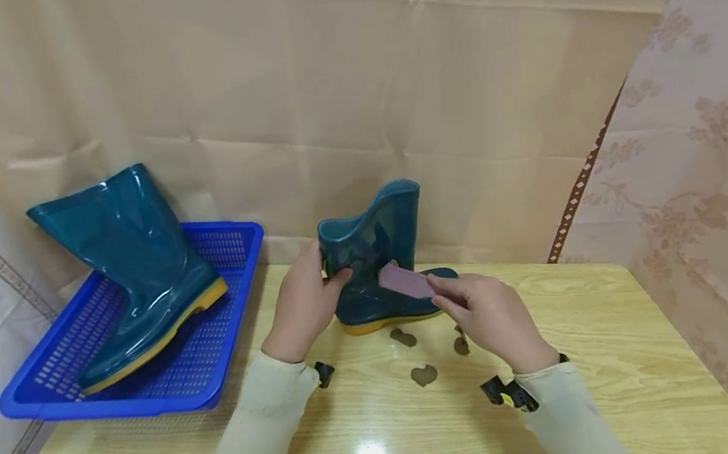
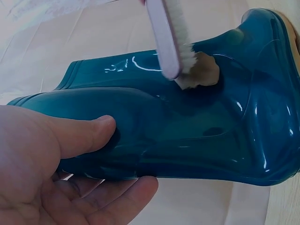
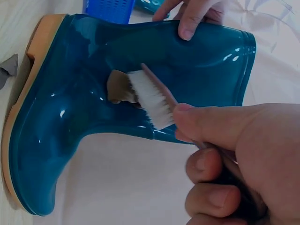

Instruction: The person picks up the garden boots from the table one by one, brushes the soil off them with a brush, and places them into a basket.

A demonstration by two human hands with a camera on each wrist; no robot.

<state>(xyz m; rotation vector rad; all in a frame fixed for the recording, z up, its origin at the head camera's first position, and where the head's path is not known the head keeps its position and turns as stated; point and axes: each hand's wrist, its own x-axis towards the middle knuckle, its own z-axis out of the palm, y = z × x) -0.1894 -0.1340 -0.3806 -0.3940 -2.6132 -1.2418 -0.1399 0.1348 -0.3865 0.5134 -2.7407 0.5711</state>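
Note:
A dark teal rubber boot (image 1: 399, 226) with a yellow sole stands upright on the table. My left hand (image 1: 303, 300) grips its shaft, the thumb on the near side and the fingers round the back edge. In my right hand (image 1: 492, 315) is a scrub brush (image 1: 406, 282) with a pale purple back, held by its handle. Its white bristles (image 3: 152, 99) touch a brown, mud-like patch (image 3: 118, 87) on the side of the boot, just above the foot. The left wrist view shows the same patch (image 2: 206, 70) beside the bristle tips.
A second teal boot (image 1: 135, 253) leans in a blue plastic basket (image 1: 109, 410) on the left. Several flat brown pieces, one of them heart-shaped (image 1: 424, 375), lie on the wooden table (image 1: 613, 378) before the boot. A beige curtain (image 1: 316, 93) hangs behind.

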